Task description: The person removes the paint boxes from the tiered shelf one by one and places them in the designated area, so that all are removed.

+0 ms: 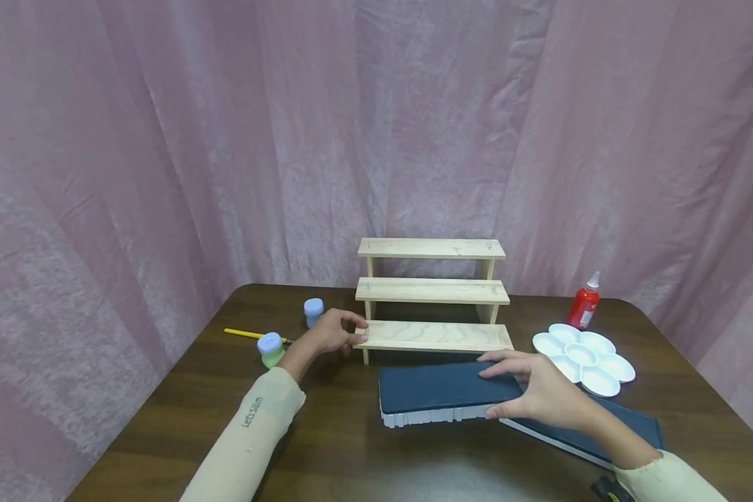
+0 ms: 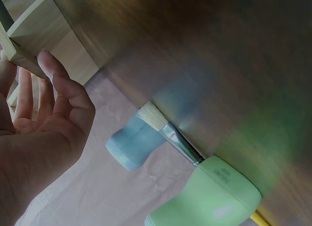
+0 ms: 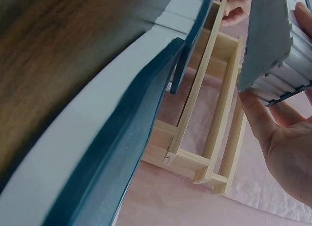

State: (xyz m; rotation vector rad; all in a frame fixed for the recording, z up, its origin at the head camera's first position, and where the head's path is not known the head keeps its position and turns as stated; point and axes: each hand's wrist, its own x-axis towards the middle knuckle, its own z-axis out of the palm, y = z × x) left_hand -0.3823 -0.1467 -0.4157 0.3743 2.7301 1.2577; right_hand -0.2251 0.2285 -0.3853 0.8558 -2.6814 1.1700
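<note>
My left hand (image 1: 334,333) pinches the left end of the lowest board on a three-tier wooden stand (image 1: 439,336). Up close in the left wrist view, thumb and fingers (image 2: 53,72) lie around that board's corner. With fingers on top and thumb at the lower edge, my right hand (image 1: 542,387) grips a long dark blue case (image 1: 439,387) with a white ridged side, just in front of the stand. In the right wrist view the case's ridged side (image 3: 297,65) shows between the fingers. A second blue and white piece (image 1: 634,422) lies under my right forearm.
Left of the stand are a blue bottle (image 1: 314,312), a green bottle with a lilac top (image 1: 270,350) and a yellow-handled paintbrush (image 1: 245,333). A white flower-shaped palette (image 1: 581,355) and a red bottle (image 1: 583,307) sit at right. A pink curtain (image 1: 439,139) hangs behind the table.
</note>
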